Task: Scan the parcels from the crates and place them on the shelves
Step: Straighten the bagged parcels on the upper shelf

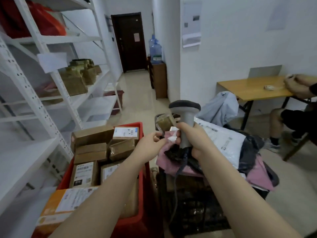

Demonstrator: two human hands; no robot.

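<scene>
Small pink parcel (169, 137) w/ white label is held up btwn both hands, over the spot where the two crates meet, just below the scanner head. It's pinched at its L edge by the left hand (151, 140), grip pressed together on the wrapping. The scanner (186, 117) is held upright by the right hand (193, 138), grip wrapped tight round the grey handle, dark head on top. Its cable (178, 170) is seen dropping in front of the black crate (197, 212). That crate is heaped w/ soft mailers: a white poly bag (223, 140) on top, a black bag (252, 145) and a pink bag (257, 176) beside and under it. Just L of it, the red crate (137, 125) is packed w/ cardboard boxes (91, 150), several labelled. An orange box (56, 208) is seen at its near corner. White shelves (36, 103) are ranged along the L side. Taped brown boxes (75, 81) are set on a middle level, red bags (46, 19) higher up. Further out R, a wooden worktop (248, 90) w/ a tape roll (268, 87) on it. A second person (298, 83) is seated there, only hands & legs in shot. At the back: dark door (130, 42), water bottles (155, 48) on a small cabinet (159, 79).
</scene>
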